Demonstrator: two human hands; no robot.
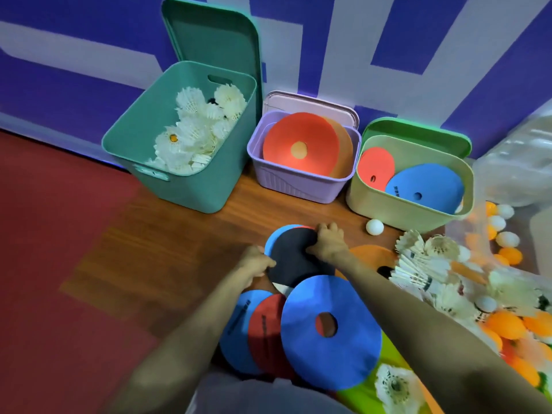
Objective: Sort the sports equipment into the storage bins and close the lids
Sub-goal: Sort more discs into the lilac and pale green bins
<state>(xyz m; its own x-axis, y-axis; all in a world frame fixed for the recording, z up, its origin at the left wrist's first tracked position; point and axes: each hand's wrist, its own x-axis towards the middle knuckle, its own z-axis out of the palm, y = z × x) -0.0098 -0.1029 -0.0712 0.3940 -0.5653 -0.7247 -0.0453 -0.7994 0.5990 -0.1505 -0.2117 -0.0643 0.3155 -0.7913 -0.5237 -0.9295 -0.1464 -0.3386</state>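
Single camera here, up on the person's head, wide-angle, tilted forward and down, close over the forearms (197,318) at the bottom, teal bin (185,189) upper left.

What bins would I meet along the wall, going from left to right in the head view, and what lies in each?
teal bin with white shuttlecocks → purple bin with a large red disc → pale green bin with a small red disc and a blue disc

Teal bin (191,186), lilac bin (298,186), pale-green bin (403,213); blue, red, black discs (328,330).
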